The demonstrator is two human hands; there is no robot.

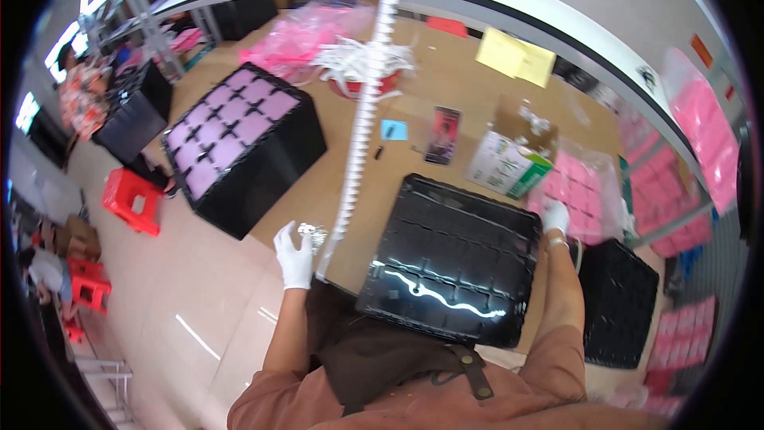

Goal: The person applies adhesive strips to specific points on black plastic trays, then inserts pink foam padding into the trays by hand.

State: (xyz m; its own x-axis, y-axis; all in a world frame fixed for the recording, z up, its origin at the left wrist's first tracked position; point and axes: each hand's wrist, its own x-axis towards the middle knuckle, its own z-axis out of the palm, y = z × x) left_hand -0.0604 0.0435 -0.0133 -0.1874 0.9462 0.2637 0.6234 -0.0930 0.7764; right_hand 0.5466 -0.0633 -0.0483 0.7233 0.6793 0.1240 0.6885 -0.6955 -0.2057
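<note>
My left hand (294, 257), in a white glove, is raised by the table's front edge with its fingers apart and nothing in it. Beside its fingertips is a small shiny patch (313, 235) that I cannot make out. My right hand (555, 217), also gloved, is at the far right corner of a glossy black plastic tray (454, 259), close to a pink compartment tray (574, 195) in clear plastic. Its fingers are bunched, and I cannot see whether they grip anything. The black tray lies in front of me, partly over the table's front edge.
A stack of black trays with pink pads (231, 123) stands left. Toward the back lie a dark printed card (442, 135), an open carton (509, 151) and white strips in a red bowl (366, 68). A white ridged strip (370, 95) runs down from the shelf. Red stools (131, 199) stand left.
</note>
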